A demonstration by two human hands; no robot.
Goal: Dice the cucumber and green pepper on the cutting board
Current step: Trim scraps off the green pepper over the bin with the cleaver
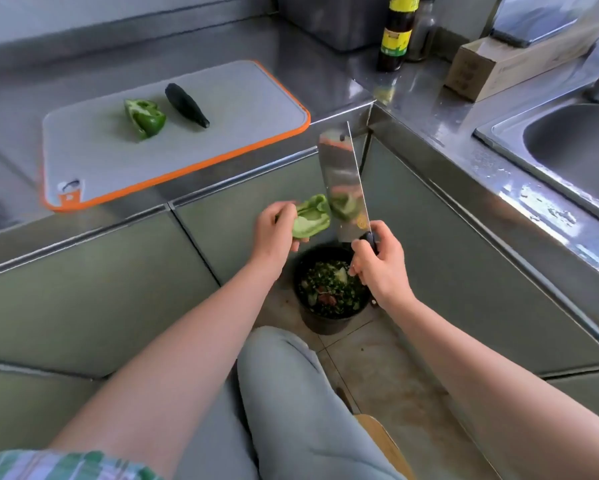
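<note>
Your left hand [275,232] curls its fingers round a pale green pepper half [310,220], held in the air above a black bin [325,325] on the floor. Your right hand [381,268] is wrapped tight round the handle of a cleaver [343,181], whose blade points up just beside that pepper half. On the steel counter [308,64] lies the grey cutting board [221,109]. It carries a second pepper half [145,117] and, near its right side, the dark cucumber [187,105], neither diced.
</note>
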